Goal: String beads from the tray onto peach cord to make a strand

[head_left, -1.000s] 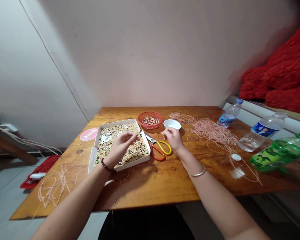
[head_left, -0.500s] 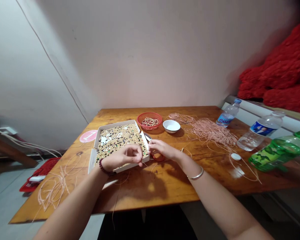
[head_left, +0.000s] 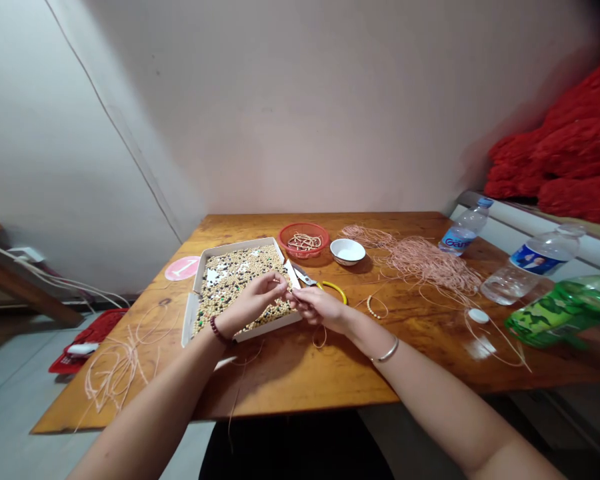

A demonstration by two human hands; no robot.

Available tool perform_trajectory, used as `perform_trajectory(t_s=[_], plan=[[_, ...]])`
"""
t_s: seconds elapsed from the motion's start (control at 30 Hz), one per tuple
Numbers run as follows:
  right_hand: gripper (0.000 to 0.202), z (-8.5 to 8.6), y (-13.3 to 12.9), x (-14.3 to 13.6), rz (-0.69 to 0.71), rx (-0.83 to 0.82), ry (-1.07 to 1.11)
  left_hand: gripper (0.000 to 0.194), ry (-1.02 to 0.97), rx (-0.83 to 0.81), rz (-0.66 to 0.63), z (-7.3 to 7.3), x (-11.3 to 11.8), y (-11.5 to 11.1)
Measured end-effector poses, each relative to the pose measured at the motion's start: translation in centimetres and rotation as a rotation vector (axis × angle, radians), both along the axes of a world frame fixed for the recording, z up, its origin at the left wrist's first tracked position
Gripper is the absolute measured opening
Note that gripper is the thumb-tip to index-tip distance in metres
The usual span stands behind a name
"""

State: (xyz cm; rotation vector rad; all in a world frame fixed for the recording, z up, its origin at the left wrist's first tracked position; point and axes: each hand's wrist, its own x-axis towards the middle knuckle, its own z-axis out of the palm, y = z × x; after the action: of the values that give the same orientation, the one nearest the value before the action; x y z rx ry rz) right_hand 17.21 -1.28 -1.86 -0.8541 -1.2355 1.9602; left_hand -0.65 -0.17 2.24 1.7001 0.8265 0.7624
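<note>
Over the near right corner of a shallow white box [head_left: 193,320], full of small tan and dark beads [head_left: 235,280], my two hands meet. My left hand [head_left: 260,297] has its thumb and forefinger pinched; what lies between them is too small to make out. Just right of it, my right hand [head_left: 323,308] is closed with its fingertips together on a thin pink cord [head_left: 320,343], whose loop hangs below. Behind the right hand lie scissors [head_left: 334,288] with yellow handles. A short beaded strand [head_left: 373,308] rests right of the wrist.
At the back stand a red basket [head_left: 281,241] of beaded strands and a white bowl [head_left: 347,251]. A heap of pink cord [head_left: 425,263] spreads right, beside bottles [head_left: 530,263]. More loose cord [head_left: 115,370] lies front left, near a pink number disc [head_left: 181,268].
My right hand has come away from the scissors, whose yellow handle now shows. Its fingertips have closed beside my left hand's. The view has swung slightly left.
</note>
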Motion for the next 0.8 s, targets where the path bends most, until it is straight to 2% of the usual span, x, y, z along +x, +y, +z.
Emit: perform_trajectory(t_s=[0.13, 0.3, 0.37, 0.47, 0.63, 0.7, 0.8], plan=[[0.027, 0.5, 0.1, 0.6, -0.023, -0.008, 0.099, 0.033, 0.012, -0.036, 0.145, 0.0, -0.1, 0.0], [0.031, 0.6, 0.6, 1.1, -0.103, -0.008, 0.191, 0.033, 0.074, 0.069, 0.228, -0.1, -0.1, 0.3], [0.033, 0.1, 0.8, 0.9, -0.176, 0.019, 0.125, 0.032, 0.080, 0.077, 0.228, 0.0, -0.2, 0.4], [0.036, -0.9, 1.1, 0.3, -0.270, 0.118, -0.085, 0.030, 0.050, 0.077, 0.212, 0.1, -0.2, 0.3], [0.042, -2.0, 1.1, -0.5, -0.214, 0.372, -0.195, 0.029, 0.052, 0.192, 0.147, -0.6, -0.1, 0.7], [0.041, -2.0, 1.0, -0.5, -0.211, 0.392, -0.202, 0.030, 0.073, 0.214, 0.091, -1.1, -0.1, 0.9], [0.037, -1.8, 1.1, -0.4, -0.244, 0.387, -0.207, 0.033, 0.133, 0.256, 0.098, -1.5, -0.2, 1.2]])
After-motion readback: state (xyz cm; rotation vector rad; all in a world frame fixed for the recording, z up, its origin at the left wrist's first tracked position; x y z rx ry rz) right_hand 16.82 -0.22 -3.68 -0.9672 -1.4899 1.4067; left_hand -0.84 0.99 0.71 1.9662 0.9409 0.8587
